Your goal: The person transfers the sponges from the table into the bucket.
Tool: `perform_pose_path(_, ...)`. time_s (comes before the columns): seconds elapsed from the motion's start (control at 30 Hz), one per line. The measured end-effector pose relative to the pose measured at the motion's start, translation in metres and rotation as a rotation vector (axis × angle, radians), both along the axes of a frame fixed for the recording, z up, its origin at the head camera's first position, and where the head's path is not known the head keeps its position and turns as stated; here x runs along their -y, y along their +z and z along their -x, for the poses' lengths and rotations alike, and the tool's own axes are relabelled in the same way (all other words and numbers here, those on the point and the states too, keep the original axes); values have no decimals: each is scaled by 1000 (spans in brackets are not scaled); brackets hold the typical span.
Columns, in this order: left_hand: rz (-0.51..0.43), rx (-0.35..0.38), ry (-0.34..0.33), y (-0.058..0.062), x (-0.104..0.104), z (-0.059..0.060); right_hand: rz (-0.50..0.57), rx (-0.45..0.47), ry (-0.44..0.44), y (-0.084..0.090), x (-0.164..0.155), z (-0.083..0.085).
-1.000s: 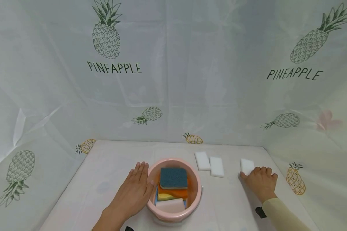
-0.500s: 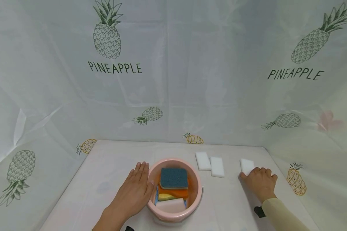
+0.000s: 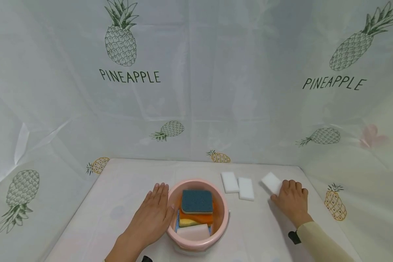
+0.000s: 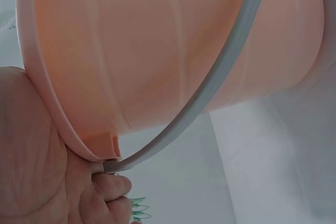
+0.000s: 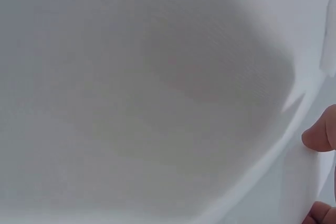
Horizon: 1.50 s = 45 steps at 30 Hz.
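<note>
My left hand [image 3: 152,214] lies with straight fingers against the left side of a pink bucket [image 3: 196,245]. In the left wrist view its palm touches the rim, beside the joint of the grey handle [image 4: 210,85]. Inside the bucket are a dark teal scouring sponge [image 3: 197,201], orange and yellow pieces under it, and a pale block [image 3: 194,233] in front. On the right, my right hand [image 3: 292,200] pinches a white sponge [image 3: 270,182], tilted and lifted off the table. The right wrist view shows the thumb [image 5: 320,132] on the sponge's edge; most fingers are out of sight there.
Two more white sponges, a left one [image 3: 229,182] and a right one [image 3: 246,189], lie side by side behind and right of the bucket. A pale cloth covers the table [image 3: 124,196]. Pineapple-printed sheeting [image 3: 235,91] rises behind and at both sides.
The right hand has lifted the white sponge from the table, turned it, and moved slightly left and away from me. The left hand and the bucket stay in place.
</note>
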State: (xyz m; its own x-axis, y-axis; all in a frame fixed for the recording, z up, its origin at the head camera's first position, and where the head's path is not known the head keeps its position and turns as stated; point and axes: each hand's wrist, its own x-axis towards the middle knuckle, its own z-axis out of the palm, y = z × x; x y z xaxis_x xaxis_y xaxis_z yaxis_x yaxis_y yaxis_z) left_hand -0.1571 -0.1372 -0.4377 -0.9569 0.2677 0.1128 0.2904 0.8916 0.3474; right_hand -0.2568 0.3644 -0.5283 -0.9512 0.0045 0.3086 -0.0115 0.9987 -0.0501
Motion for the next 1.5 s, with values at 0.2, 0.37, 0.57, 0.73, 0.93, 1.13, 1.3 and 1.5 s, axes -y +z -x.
perform_pose_path(0.2,4,1,1,-2,0,1,-23,-75,79,10,7,4)
perform_pose_path(0.37,5,2,7,-2,0,1,-37,-117,150,23,19,4)
perform_pose_path(0.57,6,15,14,-1,0,1,-72,-187,254,41,42,1)
perform_pose_path(0.73,11,10,8,-1,0,0,-100,-269,332,56,65,-3)
perform_pose_path(0.93,19,10,16,-1,0,1,-104,-307,404,78,92,-12)
perform_pose_path(1.13,21,14,13,-1,0,2,-58,-340,480,103,125,-28)
perform_pose_path(1.3,20,16,10,-1,0,2,-40,-323,553,122,152,-44)
perform_pose_path(1.5,20,27,18,0,-1,2,-40,-267,639,133,179,-61)
